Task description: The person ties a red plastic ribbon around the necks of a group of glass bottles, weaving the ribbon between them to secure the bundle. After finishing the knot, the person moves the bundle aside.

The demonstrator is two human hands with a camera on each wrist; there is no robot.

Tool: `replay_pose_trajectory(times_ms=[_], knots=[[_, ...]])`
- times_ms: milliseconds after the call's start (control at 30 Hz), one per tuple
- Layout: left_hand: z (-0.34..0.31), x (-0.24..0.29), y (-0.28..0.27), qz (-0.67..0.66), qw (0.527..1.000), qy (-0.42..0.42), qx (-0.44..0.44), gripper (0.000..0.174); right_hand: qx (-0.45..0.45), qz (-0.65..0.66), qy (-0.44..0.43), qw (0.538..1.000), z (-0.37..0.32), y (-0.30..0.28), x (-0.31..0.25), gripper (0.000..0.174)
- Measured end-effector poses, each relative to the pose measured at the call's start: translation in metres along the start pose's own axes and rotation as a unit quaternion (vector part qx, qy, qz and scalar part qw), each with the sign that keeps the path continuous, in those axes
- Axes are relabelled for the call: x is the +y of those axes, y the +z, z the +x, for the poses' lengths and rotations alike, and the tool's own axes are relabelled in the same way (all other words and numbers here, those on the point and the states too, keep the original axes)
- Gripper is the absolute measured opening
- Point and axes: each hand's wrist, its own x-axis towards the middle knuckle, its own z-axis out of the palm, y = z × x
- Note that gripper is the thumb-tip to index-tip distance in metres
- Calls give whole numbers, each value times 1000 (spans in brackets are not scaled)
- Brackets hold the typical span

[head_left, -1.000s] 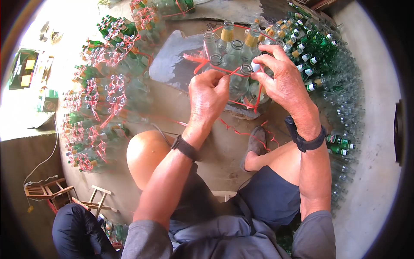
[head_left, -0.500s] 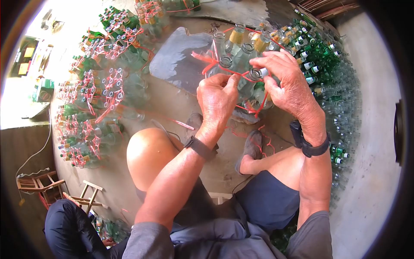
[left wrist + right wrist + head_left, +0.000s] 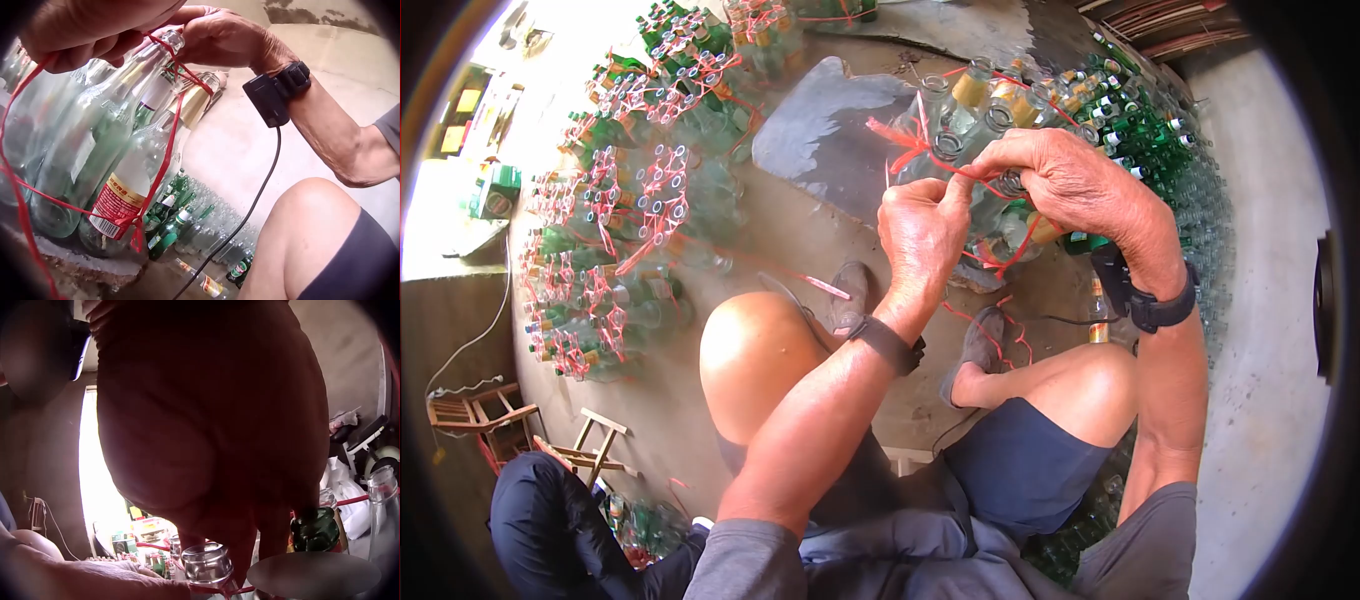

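A cluster of clear glass bottles [image 3: 960, 120] stands on a grey stone slab [image 3: 820, 130], wound round with red string [image 3: 910, 145]. My left hand [image 3: 920, 225] pinches the red string near a bottle neck [image 3: 945, 150]. My right hand [image 3: 1055, 175] curls over the neighbouring bottle mouths and grips the string there. In the left wrist view the red string [image 3: 159, 169] runs down the side of a labelled bottle [image 3: 122, 194] to a knot near its base, and the right hand [image 3: 219, 37] holds the bottle top. The right wrist view is mostly the dark back of the hand [image 3: 212, 419] above a bottle mouth [image 3: 206, 562].
Tied bundles of bottles [image 3: 640, 190] cover the floor to the left. A heap of green and clear bottles [image 3: 1170, 150] lies to the right. My bare knees [image 3: 750, 350] and grey shoes [image 3: 980, 345] are below the slab. Wooden stools [image 3: 500, 420] stand at the lower left.
Both hands have moved closer together over the bottle necks. The right hand has turned from fingertips pinching to fingers curled over the tops. The view has shifted so the bundle sits higher.
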Motion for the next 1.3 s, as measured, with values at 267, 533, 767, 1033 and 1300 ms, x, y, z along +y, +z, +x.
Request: replay_pose_trajectory(times_ms=[267, 533, 767, 1033, 1300], knots=[[0, -10, 11, 26, 994, 81, 66, 45, -63, -33, -21, 997, 13, -8, 0, 46], [-7, -2, 20, 1, 995, 25, 99, 35, -82, -55, -69, 993, 23, -13, 3, 40], [-10, 3, 18, -17, 996, 18, 91, 34, -78, -266, -67, 958, 21, -16, -10, 24], [-10, -1, 15, 36, 995, 33, 85, 37, -102, -418, -107, 896, 28, -22, -41, 9], [-12, 6, 12, 5, 999, 19, 51, 41, -91, -410, -123, 899, 30, -40, -37, 7]])
